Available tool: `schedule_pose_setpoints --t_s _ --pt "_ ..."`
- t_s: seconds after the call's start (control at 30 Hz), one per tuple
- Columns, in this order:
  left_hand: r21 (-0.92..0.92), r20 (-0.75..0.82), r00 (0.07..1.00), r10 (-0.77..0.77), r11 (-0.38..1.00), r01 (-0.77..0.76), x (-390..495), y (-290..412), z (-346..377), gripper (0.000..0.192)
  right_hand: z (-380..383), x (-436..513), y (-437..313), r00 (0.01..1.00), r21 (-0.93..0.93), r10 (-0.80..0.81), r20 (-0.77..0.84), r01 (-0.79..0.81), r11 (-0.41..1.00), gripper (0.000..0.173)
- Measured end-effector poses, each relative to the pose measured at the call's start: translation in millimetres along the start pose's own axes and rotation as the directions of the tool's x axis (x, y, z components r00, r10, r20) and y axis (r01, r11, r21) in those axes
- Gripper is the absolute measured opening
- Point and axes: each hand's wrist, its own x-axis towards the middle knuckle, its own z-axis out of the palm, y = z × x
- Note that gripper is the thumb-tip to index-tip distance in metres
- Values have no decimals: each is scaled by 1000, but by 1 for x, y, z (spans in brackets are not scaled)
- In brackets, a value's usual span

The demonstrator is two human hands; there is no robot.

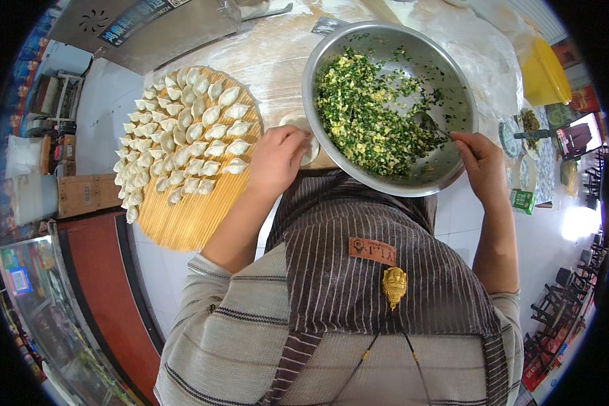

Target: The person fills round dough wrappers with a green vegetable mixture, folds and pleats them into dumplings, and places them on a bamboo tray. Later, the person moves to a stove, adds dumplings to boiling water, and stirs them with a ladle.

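A large stainless steel bowl holds a chopped green and yellow filling, mostly on its left side. My right hand, at the bowl's right rim, grips the handle of a metal spoon whose head rests in the filling. Left of the bowl, my left hand is at round dough wrappers by the table edge; its fingertips partly cover them, and whether they pinch one cannot be told. Many folded dumplings lie in rows on a round slatted mat beside my left forearm.
The floured table stretches beyond the mat and bowl. A metal machine housing stands at the back left. Clear plastic sheeting and a yellow container are on the right, with a small green box nearer me.
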Motion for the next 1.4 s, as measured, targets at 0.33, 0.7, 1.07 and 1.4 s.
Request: schedule_pose_setpoints --t_s 0.33,0.7,1.07,1.4 --pt "225 307 946 99 959 -173 30 -4 -9 18 37 -28 21 984 233 139 -110 -110 966 19" --pt "168 275 952 136 968 -187 10 -9 -18 13 46 -36 25 982 260 129 -135 -91 961 19" --pt "80 217 952 215 968 -237 -9 -15 -17 19 49 -41 13 982 290 151 -109 -114 950 17" --pt "-171 198 977 -83 978 118 4 -24 -13 11 49 -37 14 983 228 123 -139 -89 970 17"
